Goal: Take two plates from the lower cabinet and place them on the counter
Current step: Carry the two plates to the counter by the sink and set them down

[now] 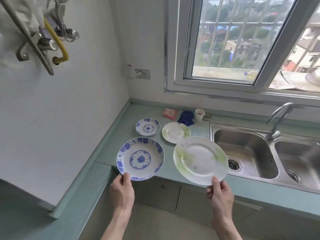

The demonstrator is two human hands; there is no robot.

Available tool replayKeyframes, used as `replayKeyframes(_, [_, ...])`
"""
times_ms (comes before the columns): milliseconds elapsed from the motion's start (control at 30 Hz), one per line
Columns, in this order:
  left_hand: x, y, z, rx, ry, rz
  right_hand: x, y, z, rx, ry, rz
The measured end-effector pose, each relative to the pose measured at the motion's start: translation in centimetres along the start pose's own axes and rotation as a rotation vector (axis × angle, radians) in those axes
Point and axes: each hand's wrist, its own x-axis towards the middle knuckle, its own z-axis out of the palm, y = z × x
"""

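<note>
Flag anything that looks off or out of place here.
Nothing is spilled or broken. The only oddity: the green plate in the right hand is tilted and overlaps the sink edge, while the blue plate in the left hand is nearly level.

A paper cup (199,114) stands beside a blue cloth (186,117).

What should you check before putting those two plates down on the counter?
1. Left hand has a grip on the blue-patterned plate: ok, thumb on its near rim.
2. Right hand has a grip on the green-flowered plate: ok.
3. Bare counter under the held plates: ok.
4. Clear of the small blue plate and small green plate farther back: cannot tell, the green-flowered plate overlaps the small green one in view.
5. Away from the sink: not ok, the green-flowered plate's rim overlaps its edge in view.
</note>
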Motion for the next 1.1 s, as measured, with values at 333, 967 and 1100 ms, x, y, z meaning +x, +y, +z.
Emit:
replayKeyframes(333, [8.6,2.2,6.6,0.014,-0.022,-0.031,8.4,0.9,6.8,-0.017,0.006,0.031])
replayKeyframes(967, [30.3,0.5,18.2,0.163,-0.185,-0.225,21.6,6.4,19.2,0.058,0.139,0.148])
replayKeyframes(1100, [33.1,-0.9,20.0,0.192,-0.206,-0.275,23.0,7.7,20.8,0.058,0.159,0.174])
